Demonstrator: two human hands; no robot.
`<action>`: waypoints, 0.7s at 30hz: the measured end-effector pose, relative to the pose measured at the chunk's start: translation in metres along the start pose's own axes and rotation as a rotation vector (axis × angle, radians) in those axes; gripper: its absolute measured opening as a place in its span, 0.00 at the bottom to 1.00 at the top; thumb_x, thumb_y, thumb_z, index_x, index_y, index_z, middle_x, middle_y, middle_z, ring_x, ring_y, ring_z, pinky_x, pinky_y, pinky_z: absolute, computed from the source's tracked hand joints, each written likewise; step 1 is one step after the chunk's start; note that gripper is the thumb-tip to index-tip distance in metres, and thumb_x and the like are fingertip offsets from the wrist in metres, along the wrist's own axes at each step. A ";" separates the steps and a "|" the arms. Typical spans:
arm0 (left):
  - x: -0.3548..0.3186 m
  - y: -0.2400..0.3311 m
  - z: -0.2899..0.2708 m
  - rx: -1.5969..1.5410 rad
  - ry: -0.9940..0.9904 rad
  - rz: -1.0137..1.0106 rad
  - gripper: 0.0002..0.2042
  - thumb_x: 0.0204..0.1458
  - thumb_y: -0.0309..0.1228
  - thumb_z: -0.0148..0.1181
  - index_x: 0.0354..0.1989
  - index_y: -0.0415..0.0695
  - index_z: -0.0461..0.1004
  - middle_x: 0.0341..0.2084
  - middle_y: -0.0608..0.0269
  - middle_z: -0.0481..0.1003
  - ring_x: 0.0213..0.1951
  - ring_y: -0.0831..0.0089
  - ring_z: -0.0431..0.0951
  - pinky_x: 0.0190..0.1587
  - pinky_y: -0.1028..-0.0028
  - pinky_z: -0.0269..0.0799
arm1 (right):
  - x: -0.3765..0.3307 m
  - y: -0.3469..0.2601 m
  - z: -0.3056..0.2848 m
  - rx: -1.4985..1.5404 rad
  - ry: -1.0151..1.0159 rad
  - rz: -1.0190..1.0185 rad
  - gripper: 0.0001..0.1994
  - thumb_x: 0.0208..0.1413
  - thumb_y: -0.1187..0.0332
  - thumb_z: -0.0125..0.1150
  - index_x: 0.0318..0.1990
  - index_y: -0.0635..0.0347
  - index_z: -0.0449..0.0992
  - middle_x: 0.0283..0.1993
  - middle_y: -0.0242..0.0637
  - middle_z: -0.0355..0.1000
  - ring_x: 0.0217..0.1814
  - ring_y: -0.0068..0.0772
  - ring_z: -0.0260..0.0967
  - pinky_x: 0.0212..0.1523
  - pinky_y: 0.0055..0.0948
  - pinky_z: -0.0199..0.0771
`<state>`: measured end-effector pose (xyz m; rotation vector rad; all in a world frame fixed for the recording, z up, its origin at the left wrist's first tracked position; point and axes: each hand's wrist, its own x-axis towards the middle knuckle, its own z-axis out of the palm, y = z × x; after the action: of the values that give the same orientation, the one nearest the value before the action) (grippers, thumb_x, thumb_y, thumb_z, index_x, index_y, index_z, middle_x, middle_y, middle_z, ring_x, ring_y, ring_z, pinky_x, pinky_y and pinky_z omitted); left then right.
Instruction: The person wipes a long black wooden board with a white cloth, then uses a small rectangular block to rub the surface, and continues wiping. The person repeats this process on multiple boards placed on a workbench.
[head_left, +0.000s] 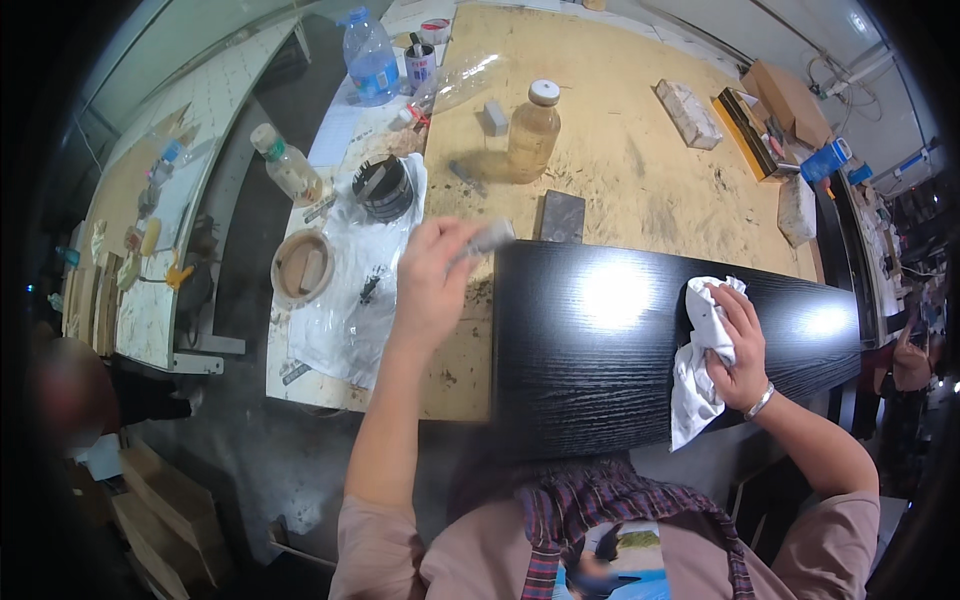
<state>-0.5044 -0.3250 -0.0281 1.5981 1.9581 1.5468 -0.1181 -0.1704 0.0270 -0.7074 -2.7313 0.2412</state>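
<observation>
A glossy black wood-grain panel (pixel 590 370) lies across the near side of the workbench. My right hand (pixel 738 350) presses a crumpled white cloth (pixel 695 395) against the panel's right half, with the fingers closed over it. Left of the panel, my left hand (pixel 435 275) is raised with its fingers pinched round a small grey block (pixel 490 240). That block is smeared by motion, so its exact kind is unclear; it hangs near the panel's far left corner. Just beyond that corner sits a dark flat block (pixel 563 217).
Farther back stand a capped bottle of yellowish liquid (pixel 535 135) and a light grey block (pixel 495 118). On the left are a black-smeared can (pixel 382 190), a round tan container (pixel 303 270) and a tilted clear bottle (pixel 288 170). Wrapped blocks (pixel 688 113) lie back right.
</observation>
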 end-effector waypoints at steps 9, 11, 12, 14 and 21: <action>-0.039 0.030 -0.022 -0.094 -0.239 0.020 0.23 0.47 0.15 0.65 0.54 0.43 0.83 0.41 0.56 0.77 0.44 0.59 0.78 0.50 0.66 0.75 | -0.009 0.008 0.003 -0.022 0.010 -0.004 0.34 0.35 0.67 0.56 0.57 0.66 0.75 0.70 0.53 0.68 0.70 0.66 0.63 0.68 0.57 0.64; -0.004 0.007 -0.003 -0.021 -0.157 0.038 0.22 0.48 0.15 0.65 0.54 0.42 0.82 0.41 0.56 0.77 0.44 0.60 0.78 0.50 0.67 0.75 | -0.009 0.007 0.003 -0.021 0.001 -0.004 0.34 0.35 0.67 0.56 0.57 0.66 0.75 0.70 0.53 0.68 0.70 0.66 0.63 0.68 0.56 0.64; 0.016 -0.002 0.003 -0.028 -0.114 -0.002 0.21 0.48 0.15 0.64 0.53 0.41 0.82 0.41 0.56 0.77 0.44 0.60 0.78 0.50 0.67 0.75 | -0.006 0.006 0.002 -0.016 -0.001 -0.013 0.34 0.35 0.67 0.56 0.57 0.66 0.75 0.70 0.53 0.68 0.70 0.66 0.63 0.68 0.56 0.64; 0.043 -0.014 0.008 -0.081 -0.049 -0.038 0.20 0.49 0.15 0.64 0.53 0.41 0.82 0.42 0.56 0.77 0.45 0.60 0.78 0.50 0.67 0.75 | -0.002 0.004 0.001 -0.020 0.000 -0.025 0.33 0.35 0.67 0.56 0.57 0.66 0.75 0.70 0.54 0.68 0.70 0.66 0.63 0.69 0.56 0.64; -0.043 0.024 -0.016 -0.047 -0.207 -0.038 0.23 0.45 0.15 0.64 0.53 0.43 0.82 0.44 0.56 0.76 0.46 0.59 0.78 0.50 0.67 0.75 | -0.006 0.007 0.002 -0.015 -0.005 -0.036 0.32 0.39 0.66 0.57 0.57 0.68 0.74 0.69 0.55 0.68 0.69 0.67 0.63 0.69 0.57 0.63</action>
<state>-0.4828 -0.3719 -0.0216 1.6209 1.8189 1.3436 -0.1101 -0.1673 0.0222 -0.6615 -2.7504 0.2139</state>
